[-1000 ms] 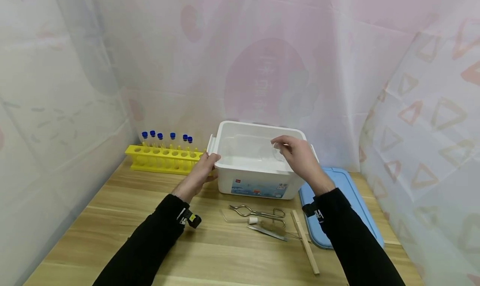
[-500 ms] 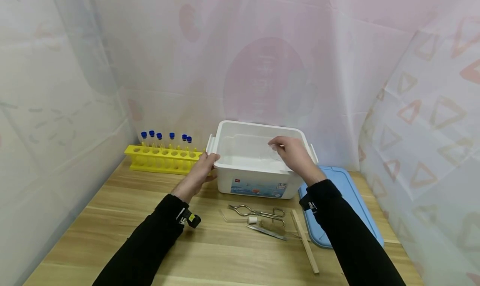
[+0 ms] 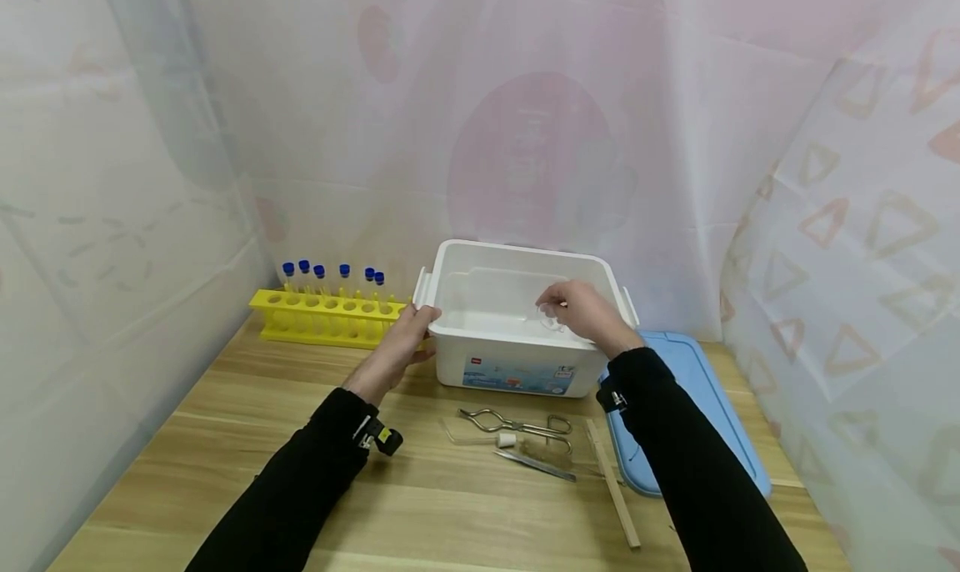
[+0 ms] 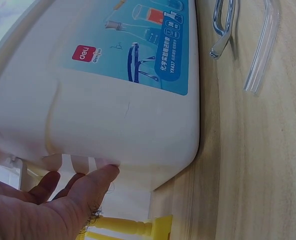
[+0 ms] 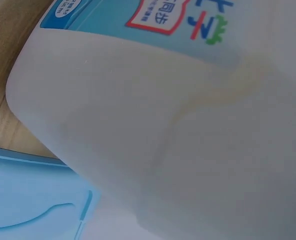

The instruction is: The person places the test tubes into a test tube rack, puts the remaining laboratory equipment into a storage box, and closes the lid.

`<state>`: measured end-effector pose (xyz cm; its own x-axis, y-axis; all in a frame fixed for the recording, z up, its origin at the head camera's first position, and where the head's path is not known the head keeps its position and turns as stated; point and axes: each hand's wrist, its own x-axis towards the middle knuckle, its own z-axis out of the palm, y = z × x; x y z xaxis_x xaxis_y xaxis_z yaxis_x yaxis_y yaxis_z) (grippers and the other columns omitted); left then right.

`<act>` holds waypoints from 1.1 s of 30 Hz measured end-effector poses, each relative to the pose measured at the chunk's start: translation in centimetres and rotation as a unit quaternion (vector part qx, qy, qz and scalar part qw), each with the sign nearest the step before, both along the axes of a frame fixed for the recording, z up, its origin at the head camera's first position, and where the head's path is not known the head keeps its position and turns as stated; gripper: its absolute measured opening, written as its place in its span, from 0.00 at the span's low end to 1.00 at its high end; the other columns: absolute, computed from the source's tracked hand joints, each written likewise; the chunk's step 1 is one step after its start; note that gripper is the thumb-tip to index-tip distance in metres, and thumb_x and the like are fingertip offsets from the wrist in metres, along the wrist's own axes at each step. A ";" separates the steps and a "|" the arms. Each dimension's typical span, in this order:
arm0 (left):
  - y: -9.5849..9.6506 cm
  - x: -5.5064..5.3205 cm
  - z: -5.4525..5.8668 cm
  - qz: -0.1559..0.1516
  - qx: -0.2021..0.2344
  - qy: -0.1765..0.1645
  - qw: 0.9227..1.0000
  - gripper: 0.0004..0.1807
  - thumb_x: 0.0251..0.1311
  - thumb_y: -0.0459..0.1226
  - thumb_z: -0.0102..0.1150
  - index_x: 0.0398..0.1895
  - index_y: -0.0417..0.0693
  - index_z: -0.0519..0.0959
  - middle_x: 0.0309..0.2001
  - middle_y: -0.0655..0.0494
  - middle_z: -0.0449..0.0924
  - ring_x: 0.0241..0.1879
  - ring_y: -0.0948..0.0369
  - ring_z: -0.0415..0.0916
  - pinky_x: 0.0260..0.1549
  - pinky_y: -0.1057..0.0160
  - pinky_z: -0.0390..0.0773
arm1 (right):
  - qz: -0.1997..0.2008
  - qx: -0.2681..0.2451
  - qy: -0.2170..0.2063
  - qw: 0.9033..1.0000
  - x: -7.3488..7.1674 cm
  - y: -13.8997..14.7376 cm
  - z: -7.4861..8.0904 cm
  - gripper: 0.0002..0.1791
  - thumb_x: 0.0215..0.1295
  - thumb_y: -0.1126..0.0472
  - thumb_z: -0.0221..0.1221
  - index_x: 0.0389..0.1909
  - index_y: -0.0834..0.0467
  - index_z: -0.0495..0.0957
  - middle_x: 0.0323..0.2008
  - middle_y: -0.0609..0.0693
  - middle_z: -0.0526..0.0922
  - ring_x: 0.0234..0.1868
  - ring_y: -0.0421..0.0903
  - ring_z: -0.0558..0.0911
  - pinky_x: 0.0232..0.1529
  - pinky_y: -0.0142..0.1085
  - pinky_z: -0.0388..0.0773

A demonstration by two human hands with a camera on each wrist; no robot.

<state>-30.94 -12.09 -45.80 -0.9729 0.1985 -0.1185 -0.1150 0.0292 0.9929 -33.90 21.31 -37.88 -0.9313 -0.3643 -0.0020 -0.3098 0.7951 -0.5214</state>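
A white plastic storage box [image 3: 453, 359] with a blue label stands lidless at the back of the table. My left hand [image 3: 396, 343] grips its left front corner below the rim. In the left wrist view the thumb [image 4: 105, 173] lies against the box wall, with the other fingers at its side. My right hand [image 3: 588, 315] is inside the box opening near the right end. Its fingertips pinch a small clear, rounded object [image 3: 551, 323], possibly glassware; its exact kind is not discernible. In the right wrist view the box wall [image 5: 98, 115] hides that hand.
A yellow rack [image 3: 322, 307] with several blue-capped test tubes stands at the left. In front of the box lie crucible tongs [image 3: 517, 427], tweezers [image 3: 536, 466], a bent clear tube [image 3: 465, 440], a test tube brush and a wooden clamp [image 3: 613, 489]. A blue lid [image 3: 697, 388] lies right.
My right hand has moved slightly left, then lower into the box, with the clear object in its fingertips. The left hand has stayed at the box corner.
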 end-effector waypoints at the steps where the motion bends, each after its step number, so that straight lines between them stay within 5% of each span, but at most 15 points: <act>1: 0.0 0.0 0.0 0.000 0.000 0.000 1.000 0.45 0.87 0.52 0.45 0.99 0.50 0.46 0.93 0.33 0.56 0.92 0.31 0.57 0.87 0.18 0.63 | 0.002 0.002 -0.008 1.000 -0.1 0.0 -0.1 0.19 0.92 0.63 0.59 0.75 0.60 0.85 0.70 0.61 0.88 0.71 0.60 0.88 0.75 0.54 0.85; 8: -0.1 0.0 0.2 0.000 -0.002 -0.002 1.000 0.46 0.87 0.53 0.45 0.99 0.50 0.44 0.94 0.33 0.54 0.93 0.31 0.56 0.87 0.18 0.63 | 0.052 0.056 -0.034 0.996 -0.8 -0.1 -0.5 0.14 0.90 0.66 0.61 0.66 0.61 0.90 0.62 0.60 0.94 0.61 0.57 0.92 0.64 0.52 0.90; 16: -0.3 0.1 0.2 0.008 -0.003 -0.006 1.000 0.45 0.88 0.52 0.44 0.99 0.49 0.45 0.94 0.33 0.54 0.93 0.31 0.56 0.87 0.19 0.64 | 0.111 0.118 -0.042 0.986 -0.6 -0.2 -0.4 0.15 0.91 0.65 0.61 0.65 0.58 0.92 0.64 0.57 0.94 0.68 0.60 0.90 0.74 0.55 0.87; 26: -0.3 0.0 0.1 0.006 -0.004 -0.006 1.000 0.45 0.87 0.53 0.44 0.99 0.49 0.45 0.94 0.33 0.54 0.93 0.32 0.56 0.87 0.19 0.64 | 0.090 0.109 -0.119 0.983 -0.1 0.0 -0.4 0.18 0.91 0.64 0.59 0.70 0.54 0.90 0.73 0.57 0.90 0.76 0.62 0.86 0.80 0.59 0.83; 33: -0.3 0.0 0.0 0.004 -0.002 -0.006 1.000 0.45 0.87 0.53 0.45 0.98 0.48 0.45 0.94 0.33 0.54 0.93 0.33 0.56 0.88 0.20 0.64 | 0.085 0.107 -0.136 0.981 -0.2 0.0 -0.5 0.19 0.91 0.64 0.59 0.73 0.55 0.89 0.75 0.59 0.88 0.77 0.63 0.85 0.81 0.58 0.83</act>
<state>-30.91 -12.37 -45.77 -0.9728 0.1903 -0.1319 -0.1280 0.0326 0.9912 -34.09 21.28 -38.42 -0.8118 -0.4780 -0.3353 -0.3200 0.8446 -0.4293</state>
